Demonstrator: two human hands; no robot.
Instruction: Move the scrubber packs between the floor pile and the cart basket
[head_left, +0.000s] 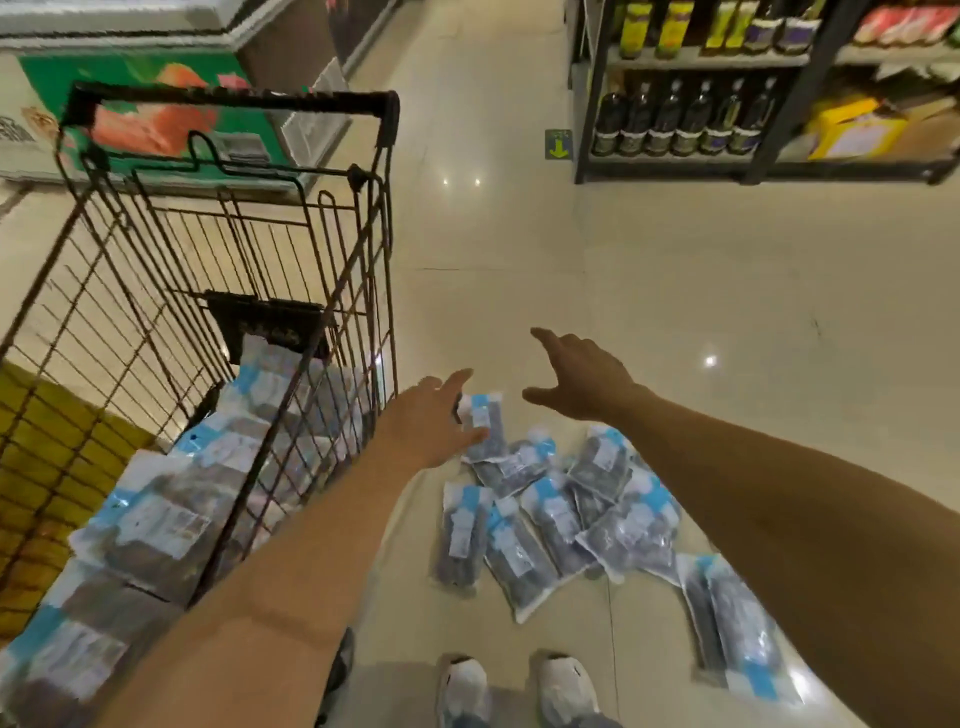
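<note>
Above floor packets (524, 519), open hands (431, 421)

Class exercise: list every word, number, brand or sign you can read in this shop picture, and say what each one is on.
No text can be read.
Floor sign: a yellow-green arrow pointing down, its small marks blurred.
Packets on the floor and in the cart: white labels, print too blurred.
Bottles on the shelf: labels too small.
Freezer: picture only, lettering blurred.

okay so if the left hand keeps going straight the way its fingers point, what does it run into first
Probably the topmost packet of the pile on the floor. The left hand is open with no grip on anything, fingers pointing forward beside the cart. It overlaps that packet, though height above it is unclear.
</note>
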